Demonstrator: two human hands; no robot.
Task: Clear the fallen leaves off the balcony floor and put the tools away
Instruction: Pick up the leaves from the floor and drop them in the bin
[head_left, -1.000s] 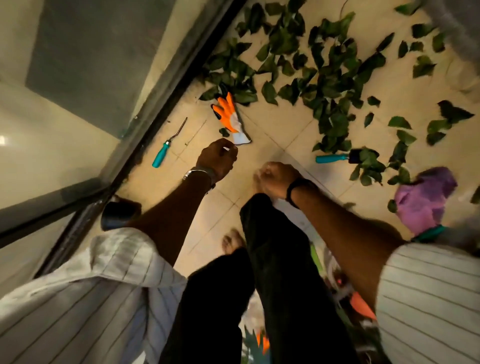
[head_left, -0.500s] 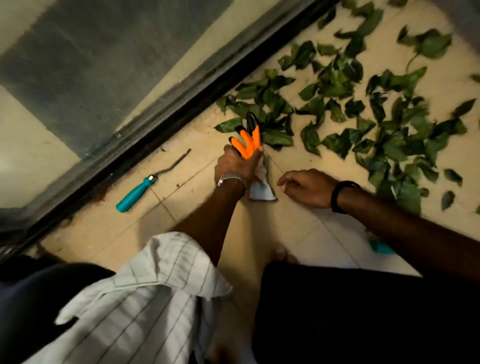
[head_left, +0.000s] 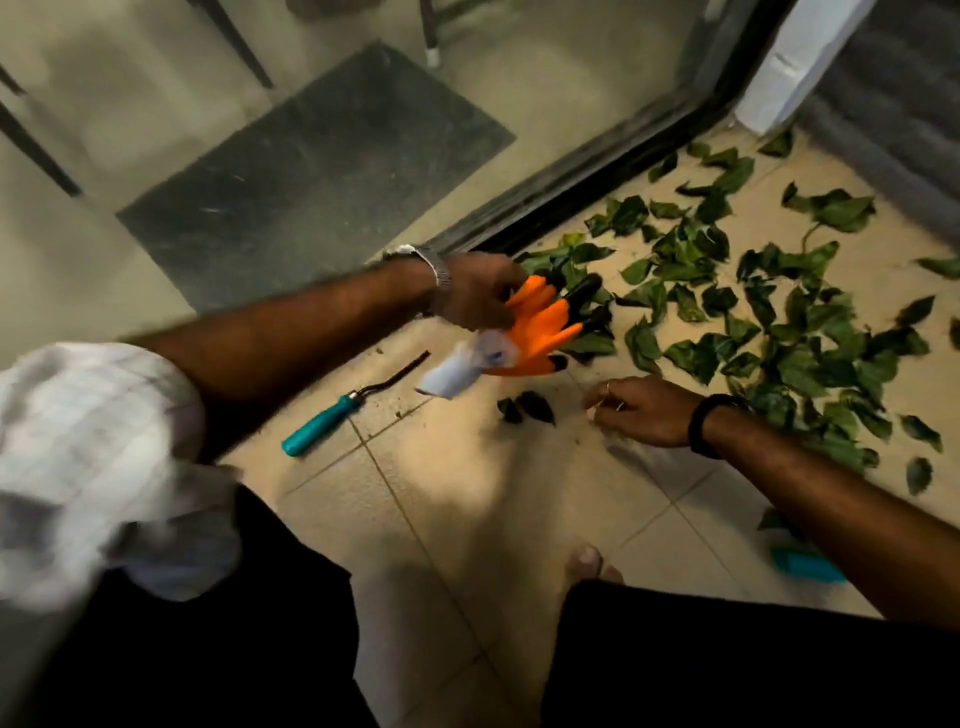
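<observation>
Tiled balcony floor (head_left: 467, 519), leaves (head_left: 753, 322) strewn beside the door track (head_left: 571, 197), my left hand (head_left: 475, 296) gripping the glove (head_left: 524, 332) above them, right hand (head_left: 644, 410) loose – empty – near the leaves, hook tool (head_left: 332, 415) by the track.

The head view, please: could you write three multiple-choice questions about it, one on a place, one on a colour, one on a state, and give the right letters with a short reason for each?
1. Where does the teal-handled hook tool lie?
A. on the floor tiles near the door track
B. on the leaf pile
C. in the right hand

2. What colour is the palm of the glove?
A. purple
B. orange
C. green

3. What is the left hand doing?
A. resting flat on the floor
B. holding a leaf
C. gripping the glove

Answers:
1 A: it lies alone on bare tiles beside the track.
2 B: the palm is orange with black claw tips.
3 C: its fingers curl round the lifted glove, while the right hand holds nothing.
</observation>
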